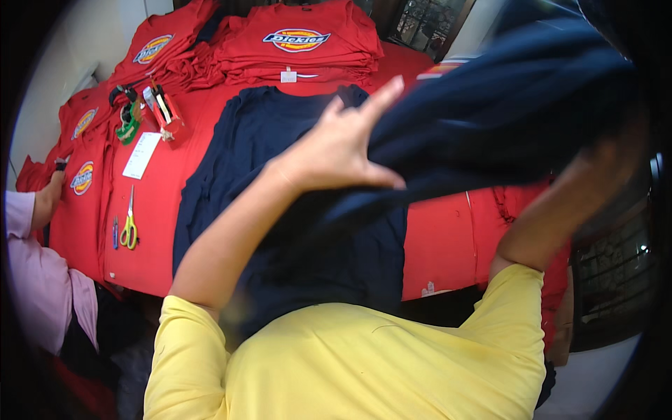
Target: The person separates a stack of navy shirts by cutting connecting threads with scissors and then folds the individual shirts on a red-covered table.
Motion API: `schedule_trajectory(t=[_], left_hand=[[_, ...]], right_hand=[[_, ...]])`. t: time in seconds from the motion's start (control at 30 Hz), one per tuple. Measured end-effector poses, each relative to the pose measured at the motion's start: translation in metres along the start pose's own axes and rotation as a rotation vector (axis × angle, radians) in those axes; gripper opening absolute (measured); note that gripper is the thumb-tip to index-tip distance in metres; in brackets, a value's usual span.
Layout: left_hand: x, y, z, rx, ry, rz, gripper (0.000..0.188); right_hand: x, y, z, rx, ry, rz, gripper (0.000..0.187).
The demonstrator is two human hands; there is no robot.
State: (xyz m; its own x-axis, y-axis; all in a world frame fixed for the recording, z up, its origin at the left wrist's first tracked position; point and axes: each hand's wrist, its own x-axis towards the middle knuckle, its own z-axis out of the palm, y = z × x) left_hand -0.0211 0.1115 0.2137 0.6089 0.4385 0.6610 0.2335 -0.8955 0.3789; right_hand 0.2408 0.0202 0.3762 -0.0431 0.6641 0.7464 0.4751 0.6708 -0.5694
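Observation:
A navy shirt [224, 161] lies spread on the red-covered table in front of me. Above it, another navy garment [490, 112] is lifted and sweeps through the air to the upper right, smeared by motion. My left hand [339, 150] is open, fingers spread and thumb stretched out, against the near left part of the raised cloth. My right arm reaches up to the far right end of that garment, where my right hand [625, 136] holds it up. Blur and dark cloth hide the right fingers.
Piles of red printed shirts [301, 59] stand at the back and left. Yellow-handled scissors [129, 231], a small blue tool [115, 233], a paper slip [141, 155], a green tape dispenser [128, 126] and a red holder [170, 126] lie left. A co-worker's arm [47, 199] touches shirts at far left.

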Motion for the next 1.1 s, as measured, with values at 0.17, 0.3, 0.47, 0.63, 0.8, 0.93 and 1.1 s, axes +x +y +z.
schedule_trajectory(t=[0.17,0.3,0.47,0.63,0.8,0.93,1.1], left_hand=[[-0.042,0.054,0.105,-0.189,-0.297,-0.060,0.098],[-0.114,0.100,0.187,-0.317,-0.544,0.194,0.080],[-0.079,0.077,0.101,-0.434,-0.706,0.057,0.027],[-0.072,0.098,-0.083,-0.621,0.396,0.132,0.011],[-0.136,0.110,-0.147,-0.094,0.389,-0.288,0.008],[-0.161,0.106,-0.146,0.137,0.198,-0.536,0.007],[-0.176,0.109,-0.150,0.266,0.086,-0.692,0.006]], right_hand=[[-0.026,-0.001,-0.088,-0.234,0.140,0.046,0.030],[-0.014,0.028,-0.094,-0.300,0.080,0.162,0.031],[-0.010,0.153,-0.047,-0.216,-0.139,0.461,0.031],[-0.100,0.329,0.015,-0.815,-0.469,0.864,0.045],[-0.074,0.307,0.178,-0.568,-0.397,0.472,0.028],[-0.050,0.291,0.283,-0.353,-0.527,0.304,0.024],[-0.023,0.281,0.405,-0.171,-0.626,0.061,0.022]])
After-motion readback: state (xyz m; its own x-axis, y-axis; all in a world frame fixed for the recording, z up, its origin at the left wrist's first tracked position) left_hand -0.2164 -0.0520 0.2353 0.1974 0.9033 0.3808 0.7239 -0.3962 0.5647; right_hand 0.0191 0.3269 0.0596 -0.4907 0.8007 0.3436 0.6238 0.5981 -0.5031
